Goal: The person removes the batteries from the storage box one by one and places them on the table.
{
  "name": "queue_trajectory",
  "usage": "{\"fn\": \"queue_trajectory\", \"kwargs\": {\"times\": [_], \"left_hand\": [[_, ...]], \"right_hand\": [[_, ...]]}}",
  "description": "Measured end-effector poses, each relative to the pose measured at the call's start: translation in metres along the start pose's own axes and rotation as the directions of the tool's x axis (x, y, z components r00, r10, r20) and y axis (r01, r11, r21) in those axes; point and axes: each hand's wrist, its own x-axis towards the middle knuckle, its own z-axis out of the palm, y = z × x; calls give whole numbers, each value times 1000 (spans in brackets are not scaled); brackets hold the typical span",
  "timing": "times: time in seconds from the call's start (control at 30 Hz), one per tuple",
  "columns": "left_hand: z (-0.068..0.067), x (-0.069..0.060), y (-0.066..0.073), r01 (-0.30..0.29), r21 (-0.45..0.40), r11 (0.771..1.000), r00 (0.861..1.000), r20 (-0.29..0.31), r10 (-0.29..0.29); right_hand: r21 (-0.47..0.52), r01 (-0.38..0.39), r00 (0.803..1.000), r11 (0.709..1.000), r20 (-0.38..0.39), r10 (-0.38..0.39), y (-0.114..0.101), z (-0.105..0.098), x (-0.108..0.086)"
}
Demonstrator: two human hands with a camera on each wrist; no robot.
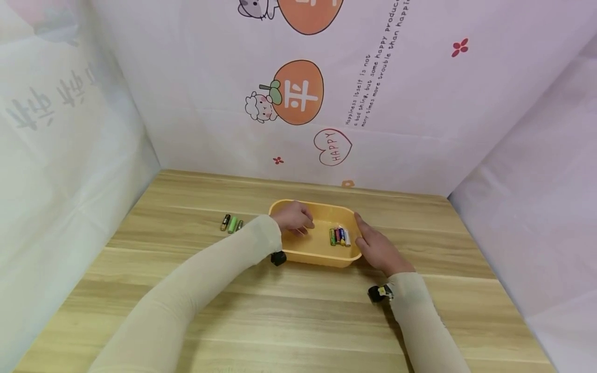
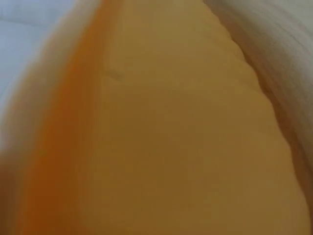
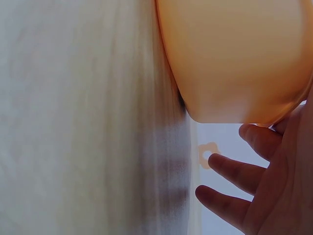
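In the head view, a yellow-orange plastic basin [image 1: 308, 256] stands on the wooden table. Several batteries [image 1: 340, 236] lie side by side at its right end. My right hand [image 1: 380, 249] grips the right end of the basin, thumb over the rim; in the right wrist view its fingers [image 3: 239, 175] spread outside the wall. My left hand [image 1: 295, 216] reaches over the left rim into the basin with bent fingers; whether anything is between them is hidden. Only blurred basin wall [image 2: 186, 137] fills most of the left wrist view. Three more batteries [image 1: 232, 224] lie on the table left of the basin.
A printed white cloth [image 1: 224, 119] hangs behind the table [image 1: 280, 321], with pale cloth walls at the left and right. Small black wrist cameras [image 1: 278, 258] are strapped at both sleeves. The left forearm passes close to the batteries on the table.
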Motion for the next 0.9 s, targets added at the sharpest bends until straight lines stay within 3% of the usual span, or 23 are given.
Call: {"fn": "queue_trajectory", "kwargs": {"times": [0.13, 0.3, 0.57, 0.9], "left_hand": [[3, 2, -2, 12, 30, 999, 1000, -20, -12], [9, 4, -3, 59, 6, 998, 998, -31, -58], [18, 6, 7, 58, -24, 998, 998, -24, -59], [33, 11, 1, 82, -45, 996, 997, -10, -82]], "right_hand": [[11, -1, 1000, 1000, 0, 1, -1, -1, 1], [20, -1, 1000, 1000, 11, 1, -1, -3, 2], [20, -18, 1000, 1000, -9, 18, 2, -7, 4], [66, -18, 1000, 998, 9, 18, -1, -2, 0]]}}
